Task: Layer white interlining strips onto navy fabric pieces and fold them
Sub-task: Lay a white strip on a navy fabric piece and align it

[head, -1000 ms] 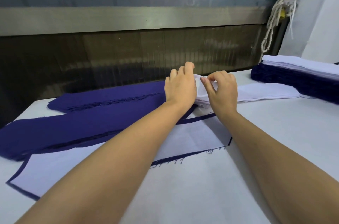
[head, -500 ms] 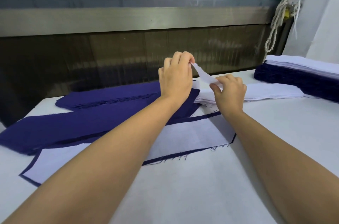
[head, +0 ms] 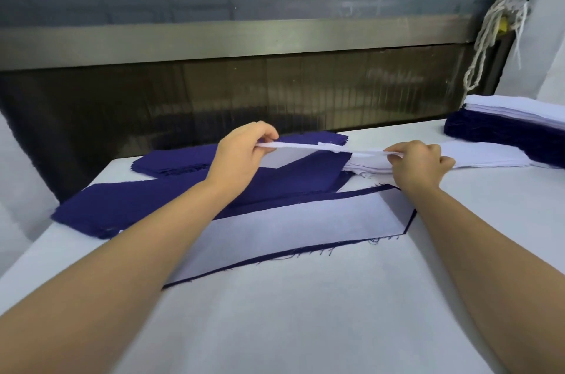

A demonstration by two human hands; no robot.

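Note:
A white interlining strip (head: 308,149) hangs stretched above the table. My left hand (head: 241,153) pinches its left end and my right hand (head: 419,164) pinches its right part over the pile of white strips (head: 483,156). Under the strip lie stacked navy fabric pieces (head: 171,196), spread toward the left. In front of them rests one navy piece covered by a white strip (head: 305,226), with only its dark edge showing.
The white table (head: 336,312) runs toward me. A stack of navy and white layered pieces (head: 504,125) sits at the far right. A dark panel with a metal rail (head: 244,37) closes off the back; a knotted cord (head: 486,37) hangs at the right.
My left hand has pulled the strip's end away to the left and lifted it, while my right hand slid right along it. The strip is now drawn out between them.

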